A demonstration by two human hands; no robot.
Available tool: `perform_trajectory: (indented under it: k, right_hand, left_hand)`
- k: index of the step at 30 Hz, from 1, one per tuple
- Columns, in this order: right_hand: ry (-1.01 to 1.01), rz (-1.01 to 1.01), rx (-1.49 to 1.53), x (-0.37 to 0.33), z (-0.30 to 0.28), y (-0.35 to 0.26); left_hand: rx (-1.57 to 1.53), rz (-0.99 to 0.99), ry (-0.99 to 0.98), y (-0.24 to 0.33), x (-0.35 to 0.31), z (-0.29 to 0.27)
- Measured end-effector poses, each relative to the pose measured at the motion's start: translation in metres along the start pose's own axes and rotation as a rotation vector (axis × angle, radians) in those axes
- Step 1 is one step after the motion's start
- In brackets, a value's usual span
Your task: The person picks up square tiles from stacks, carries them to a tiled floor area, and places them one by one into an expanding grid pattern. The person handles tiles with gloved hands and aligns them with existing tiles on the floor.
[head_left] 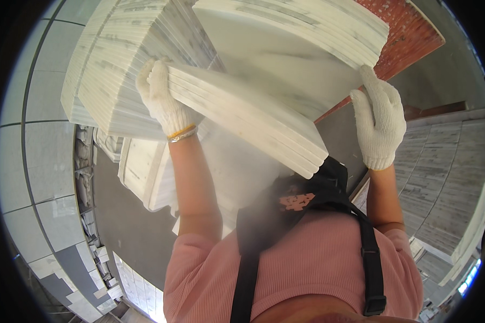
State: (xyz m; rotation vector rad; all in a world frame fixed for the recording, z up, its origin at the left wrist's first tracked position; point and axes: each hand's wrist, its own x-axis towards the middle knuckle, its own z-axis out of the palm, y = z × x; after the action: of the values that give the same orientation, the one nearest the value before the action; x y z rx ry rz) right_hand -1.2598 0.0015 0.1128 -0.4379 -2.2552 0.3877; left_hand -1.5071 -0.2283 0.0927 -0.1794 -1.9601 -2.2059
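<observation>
My left hand (166, 102), in a white knitted glove, grips the left end of a short stack of white marble slabs (253, 118). That stack slants down to the right, and its right end comes close to my black apron. My right hand (380, 121), gloved the same way, is raised with fingers stretched and apart. Its fingertips are at the corner of a second stack of slabs (307, 27) farther off; whether they touch is unclear. Between the two stacks shows a broad pale marble face (275, 64). A tall block of stacked slabs (124, 70) stands behind my left hand.
A red speckled board (404, 40) juts out at the far right. More pale slabs (143, 172) lie below the tall block. Large grey tiles (48, 167) line the left side, and a rack of striped grey panels (436, 177) stands at right. Haze blurs the lower middle.
</observation>
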Motion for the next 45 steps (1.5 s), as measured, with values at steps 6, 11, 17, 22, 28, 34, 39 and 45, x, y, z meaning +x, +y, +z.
perform_trajectory:
  k: [6, 11, 17, 22, 28, 34, 39, 45]
  right_hand:
    - [-0.072, -0.024, -0.013, 0.007, -0.011, -0.004]
    - [-0.199, 0.039, -0.013, 0.009, -0.020, -0.008]
    - [-0.204, -0.001, 0.019, 0.007, -0.024, -0.006]
    - [-0.283, -0.120, 0.158, -0.010, -0.021, -0.009]
    - [-0.271, -0.035, 0.314, -0.017, -0.028, 0.002]
    - [0.044, 0.025, -0.034, 0.002, -0.012, 0.005]
    - [0.065, 0.003, -0.070, 0.013, 0.000, 0.006]
    - [0.103, -0.123, -0.100, 0.018, -0.002, 0.012]
  left_hand:
    - [-0.013, -0.048, 0.056, 0.002, 0.003, 0.005]
    - [-0.036, -0.057, 0.018, 0.008, 0.004, 0.011]
    - [0.002, -0.058, 0.013, 0.014, 0.001, 0.017]
    - [0.010, -0.055, 0.019, 0.015, 0.002, 0.022]
    - [0.015, -0.036, 0.055, 0.003, 0.003, 0.012]
    - [-0.006, -0.030, 0.034, 0.002, 0.006, 0.010]
    - [0.031, -0.004, 0.021, 0.003, -0.003, 0.009]
    - [0.007, -0.009, -0.023, -0.001, 0.002, 0.002]
